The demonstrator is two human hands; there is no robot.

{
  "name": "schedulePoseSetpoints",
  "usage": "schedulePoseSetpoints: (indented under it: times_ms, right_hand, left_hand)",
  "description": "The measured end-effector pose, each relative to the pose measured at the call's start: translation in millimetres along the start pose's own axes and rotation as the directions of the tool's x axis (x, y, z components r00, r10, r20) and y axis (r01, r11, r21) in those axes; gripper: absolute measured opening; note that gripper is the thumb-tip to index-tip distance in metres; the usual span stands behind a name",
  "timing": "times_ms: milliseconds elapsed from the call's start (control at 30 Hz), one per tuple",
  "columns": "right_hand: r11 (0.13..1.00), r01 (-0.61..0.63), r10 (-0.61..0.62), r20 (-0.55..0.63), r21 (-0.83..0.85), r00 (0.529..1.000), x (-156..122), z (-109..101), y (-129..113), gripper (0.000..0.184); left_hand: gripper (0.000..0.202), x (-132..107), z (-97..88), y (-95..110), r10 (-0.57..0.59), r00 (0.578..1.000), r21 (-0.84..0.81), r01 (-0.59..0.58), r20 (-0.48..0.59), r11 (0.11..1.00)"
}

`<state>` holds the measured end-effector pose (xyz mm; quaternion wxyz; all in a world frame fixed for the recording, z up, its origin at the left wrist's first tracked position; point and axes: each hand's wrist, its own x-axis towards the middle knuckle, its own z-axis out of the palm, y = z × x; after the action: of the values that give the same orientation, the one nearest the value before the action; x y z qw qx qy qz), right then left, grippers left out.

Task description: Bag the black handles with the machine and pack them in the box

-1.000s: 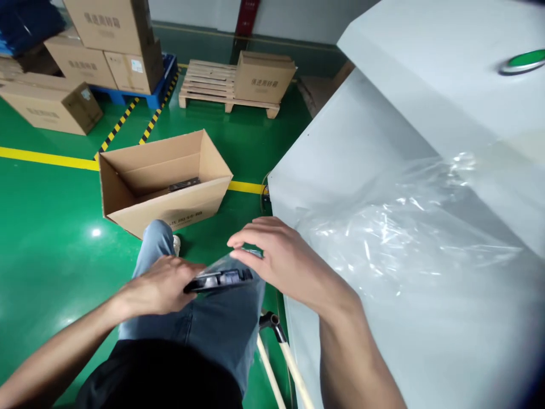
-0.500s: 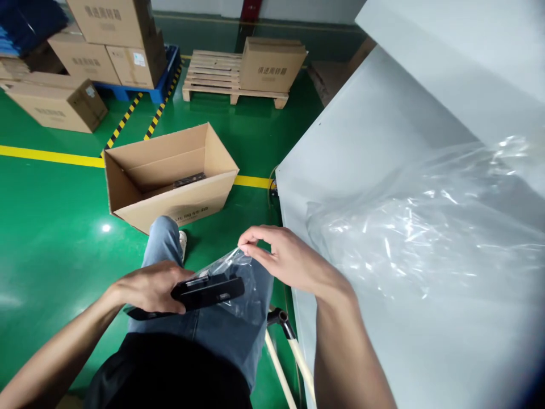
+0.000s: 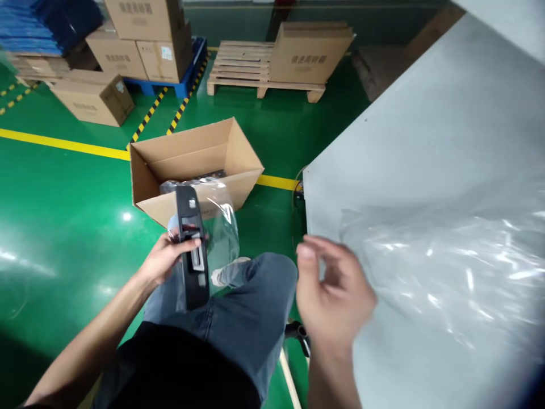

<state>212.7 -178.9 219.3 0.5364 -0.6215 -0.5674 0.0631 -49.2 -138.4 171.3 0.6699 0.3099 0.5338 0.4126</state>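
Observation:
My left hand (image 3: 164, 258) grips a long black plastic panel (image 3: 197, 284) with a silver-grey slot in its middle, the thumb lying across the front. The panel stands nearly upright over my lap. A clear plastic bag (image 3: 223, 236) hangs around and beside it, bulging to the right; how much of the panel it covers I cannot tell. My right hand (image 3: 334, 289), slightly blurred, is raised apart from the bag, fingers curled and thumb tip close to the forefinger. Nothing shows in it. Behind the panel, an open cardboard box (image 3: 183, 142) contains dark parts and clear plastic.
At right, a grey-white surface (image 3: 409, 142) carries a heap of clear plastic bags (image 3: 460, 272). Farther off are a wooden pallet (image 3: 238, 65) with a carton (image 3: 309, 57), and stacked cartons on a blue pallet (image 3: 183, 88). A pale tube frame (image 3: 289, 375) stands by my right leg.
My left hand has turned the panel from nearly level to upright and raised it. My right hand has let go of the bag and moved right. The view has shifted.

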Motion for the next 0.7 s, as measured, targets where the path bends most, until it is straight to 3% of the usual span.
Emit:
schedulePoseSetpoints:
  times_ms: [100, 200, 267, 333, 433, 533, 700]
  right_hand:
    - [0.998, 0.058, -0.064, 0.203, 0.037, 0.977, -51.4, 9.2, -1.6, 0.016]
    - [0.991, 0.132, -0.134, 0.342, 0.029, 0.93, -91.0, 21.7, -10.8, 0.012]
    - [0.977, 0.204, -0.172, 0.355, -0.055, 0.919, -106.2, 30.4, -13.3, 0.02]
    - [0.958, 0.261, -0.206, 0.344, -0.122, 0.916, -114.4, 37.8, -10.9, 0.009]
    - [0.936, 0.333, -0.287, 0.304, -0.111, 0.908, -121.2, 45.4, -2.3, 0.017]
    - [0.898, 0.427, -0.385, 0.277, -0.107, 0.88, -127.6, 51.2, 5.3, 0.016]
    - [0.888, 0.451, -0.403, 0.314, -0.093, 0.86, -135.0, 59.5, 14.9, 0.021]
  left_hand:
    - [0.052, 7.5, 11.5, -11.8, 0.01, 0.975, -0.236, -0.063, -0.221, 0.97]
    - [0.052, 7.8, 22.9, -20.1, -0.004, 0.963, -0.285, -0.076, -0.271, 0.955]
    - [0.054, 5.9, 29.3, -24.4, -0.019, 0.964, -0.299, -0.063, -0.266, 0.952]
    - [0.058, 4.8, 34.2, -27.9, -0.035, 0.965, -0.312, -0.05, -0.26, 0.949]
    - [0.062, 7.2, 38.1, -32.1, -0.051, 0.96, -0.309, -0.038, -0.274, 0.95]
    - [0.054, 13.5, 39.1, -34.3, -0.053, 0.951, -0.332, -0.054, -0.303, 0.942]
    - [0.05, 26.8, 40.7, -25.9, 0.009, 0.958, -0.356, -0.115, -0.287, 0.927]
